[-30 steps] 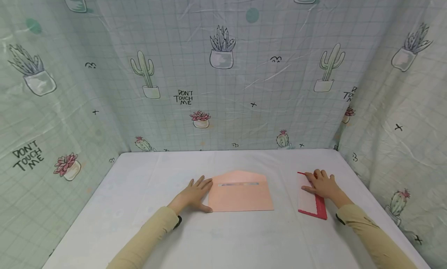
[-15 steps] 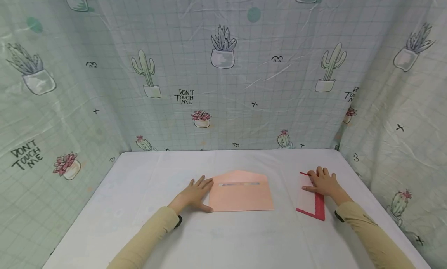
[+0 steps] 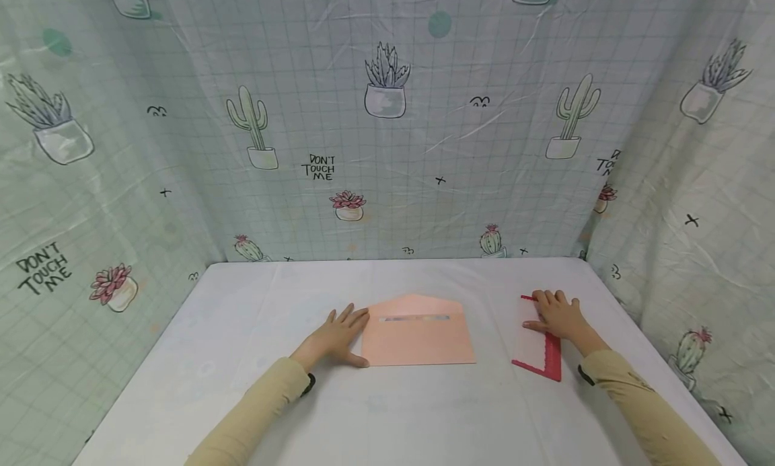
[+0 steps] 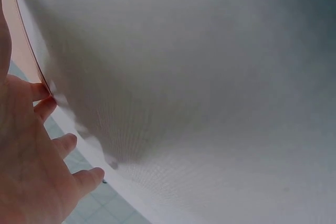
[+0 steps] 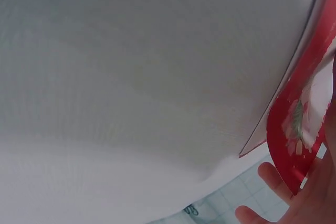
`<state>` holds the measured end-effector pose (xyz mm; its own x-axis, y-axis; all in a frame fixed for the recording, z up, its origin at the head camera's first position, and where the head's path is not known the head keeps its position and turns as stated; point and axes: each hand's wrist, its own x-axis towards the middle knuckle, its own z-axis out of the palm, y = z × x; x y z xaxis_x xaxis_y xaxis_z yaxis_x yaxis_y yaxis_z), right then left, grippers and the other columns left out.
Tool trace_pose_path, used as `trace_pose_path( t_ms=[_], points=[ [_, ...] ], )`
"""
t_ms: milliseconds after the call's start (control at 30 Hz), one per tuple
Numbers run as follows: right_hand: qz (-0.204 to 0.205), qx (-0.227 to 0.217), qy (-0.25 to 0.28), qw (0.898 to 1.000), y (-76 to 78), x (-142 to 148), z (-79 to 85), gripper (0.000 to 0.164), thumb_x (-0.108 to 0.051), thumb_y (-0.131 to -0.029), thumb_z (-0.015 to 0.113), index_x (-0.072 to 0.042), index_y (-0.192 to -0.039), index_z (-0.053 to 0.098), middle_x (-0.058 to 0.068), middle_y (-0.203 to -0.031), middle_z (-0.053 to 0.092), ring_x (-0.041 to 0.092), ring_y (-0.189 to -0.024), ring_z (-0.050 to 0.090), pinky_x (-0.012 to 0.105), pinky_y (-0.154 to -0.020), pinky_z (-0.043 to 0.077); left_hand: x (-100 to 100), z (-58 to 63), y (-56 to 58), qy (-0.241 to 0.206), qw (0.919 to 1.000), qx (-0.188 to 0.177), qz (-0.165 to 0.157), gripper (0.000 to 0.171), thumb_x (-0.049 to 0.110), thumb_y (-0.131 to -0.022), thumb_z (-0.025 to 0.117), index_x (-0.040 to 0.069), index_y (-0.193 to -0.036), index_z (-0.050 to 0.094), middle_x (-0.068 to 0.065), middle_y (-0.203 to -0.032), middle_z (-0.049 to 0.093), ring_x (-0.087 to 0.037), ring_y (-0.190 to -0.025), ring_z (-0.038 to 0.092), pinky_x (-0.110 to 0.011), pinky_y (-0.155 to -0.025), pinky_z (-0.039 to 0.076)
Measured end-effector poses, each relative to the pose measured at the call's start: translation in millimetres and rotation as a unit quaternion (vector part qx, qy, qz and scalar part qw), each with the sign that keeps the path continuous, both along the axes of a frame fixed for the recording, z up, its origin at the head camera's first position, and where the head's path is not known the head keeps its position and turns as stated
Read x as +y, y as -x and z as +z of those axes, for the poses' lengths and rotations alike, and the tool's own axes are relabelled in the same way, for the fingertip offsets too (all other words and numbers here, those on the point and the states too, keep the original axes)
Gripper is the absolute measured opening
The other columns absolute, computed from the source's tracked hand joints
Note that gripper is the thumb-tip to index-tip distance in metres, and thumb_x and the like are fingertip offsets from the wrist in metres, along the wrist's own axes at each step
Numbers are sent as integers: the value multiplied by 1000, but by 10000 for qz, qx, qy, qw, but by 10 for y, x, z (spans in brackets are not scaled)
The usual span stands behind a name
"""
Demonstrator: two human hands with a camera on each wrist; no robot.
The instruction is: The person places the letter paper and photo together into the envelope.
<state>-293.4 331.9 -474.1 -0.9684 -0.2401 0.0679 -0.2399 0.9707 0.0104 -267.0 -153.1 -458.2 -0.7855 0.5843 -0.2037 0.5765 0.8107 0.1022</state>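
A peach envelope (image 3: 420, 341) lies flat near the middle of the table, its pointed flap spread out at the far side. A thin printed strip (image 3: 414, 318) shows in its slot. My left hand (image 3: 338, 335) rests at the envelope's left edge, fingers spread and straight. To the right, my right hand (image 3: 560, 317) holds a white card with a red border (image 3: 553, 365). In the right wrist view, the card's red-edged leaf (image 5: 286, 129) bends up between the fingers, apart from a second leaf beneath. A floral print shows on it; the thumb is hidden there.
The white table (image 3: 418, 419) has a patterned curtain (image 3: 387, 150) with cactus drawings behind it and along both sides. A strip of bare tabletop separates the envelope from the card.
The card has turned slightly, its near end shifting left and its far edge a little right. My right fingers have moved slightly over its far edge. My left hand and the envelope stay put.
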Motion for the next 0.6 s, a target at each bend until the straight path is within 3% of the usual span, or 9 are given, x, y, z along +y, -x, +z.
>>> trace_pose_path(
  t_ms=[200, 367, 467, 600],
  points=[
    [3, 277, -124, 9995, -21, -17, 9, 75, -55, -71, 63, 0, -117, 40, 23, -105, 46, 42, -98, 40, 68, -77, 34, -7, 9, -17, -28, 10000, -13, -6, 97, 62, -73, 58, 3, -141, 21, -9, -149, 18, -39, -137, 11, -61, -104, 17],
    [120, 570, -256, 9980, -18, -17, 18, 75, -55, -67, 66, 0, -114, 44, 22, -97, 44, 40, -90, 42, 61, -69, 39, -18, -11, -4, -47, 10000, -19, -7, 98, 64, -72, 57, 5, -142, 20, -8, -150, 17, -38, -137, 11, -61, -104, 16],
    [136, 541, -54, 9984, -2, -3, 60, 64, -49, -70, 68, -1, -108, 47, 20, -93, 43, 39, -86, 43, 57, -65, 40, -22, -23, 3, -14, 10000, -32, -2, 98, 64, -72, 56, 6, -142, 19, -7, -150, 16, -36, -138, 10, -61, -105, 16],
    [83, 88, 637, 9979, 40, 22, 179, 46, -34, -76, 67, -2, -105, 51, 20, -92, 47, 38, -86, 43, 54, -63, 42, -21, -15, 1, -9, 10000, -34, 7, 98, 64, -73, 56, 6, -142, 19, -6, -150, 16, -36, -138, 9, -60, -105, 15]
  ],
)
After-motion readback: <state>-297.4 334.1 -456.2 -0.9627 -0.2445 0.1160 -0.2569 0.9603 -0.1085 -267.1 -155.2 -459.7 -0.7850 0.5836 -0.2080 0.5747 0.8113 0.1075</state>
